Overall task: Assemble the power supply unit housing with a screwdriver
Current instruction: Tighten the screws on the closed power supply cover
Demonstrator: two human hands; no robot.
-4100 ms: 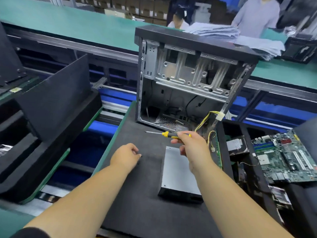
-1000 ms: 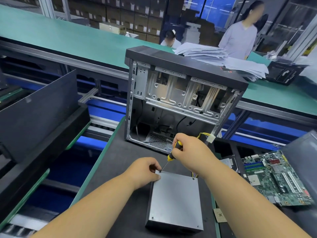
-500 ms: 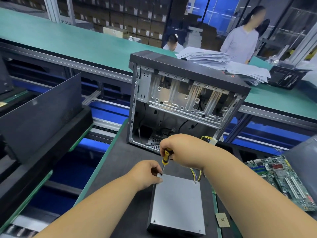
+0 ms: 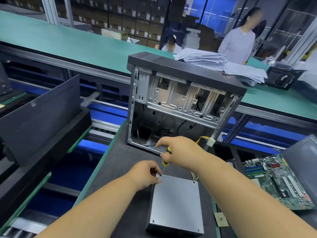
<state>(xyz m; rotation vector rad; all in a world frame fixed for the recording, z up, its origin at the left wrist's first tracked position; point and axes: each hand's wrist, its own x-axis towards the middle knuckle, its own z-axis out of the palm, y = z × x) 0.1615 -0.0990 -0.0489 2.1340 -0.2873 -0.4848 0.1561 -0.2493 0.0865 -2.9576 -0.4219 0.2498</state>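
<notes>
Across the top of the frame I see the long green workbench (image 4: 72, 43), running from upper left to the right edge, with a stack of grey papers (image 4: 221, 64) on it at upper right. Two people are beyond it, one seated and one standing at upper right. A large black panel (image 4: 39, 117) leans at the left of the frame.

In the middle stands the open computer case (image 4: 181, 103), upright on the dark foam mat (image 4: 120, 169), its bare metal drive cage facing me. A green motherboard (image 4: 281, 179) lies at the right edge.

Below centre, the power supply unit housing (image 4: 176, 201) lies flat on the mat in front of the case, grey lid up, with coloured wires (image 4: 194, 177) leaving its far right corner.

My right hand (image 4: 180, 152) is clenched round the yellow-and-black handle of the screwdriver (image 4: 165, 160), which tilts down and to the left, its tip at the housing's far left corner. My left hand (image 4: 145, 174) rests against that same corner, fingers curled, with the fingertips (image 4: 157, 172) close round the tool's shaft by the tip; whether they pinch a screw there I cannot tell.
</notes>
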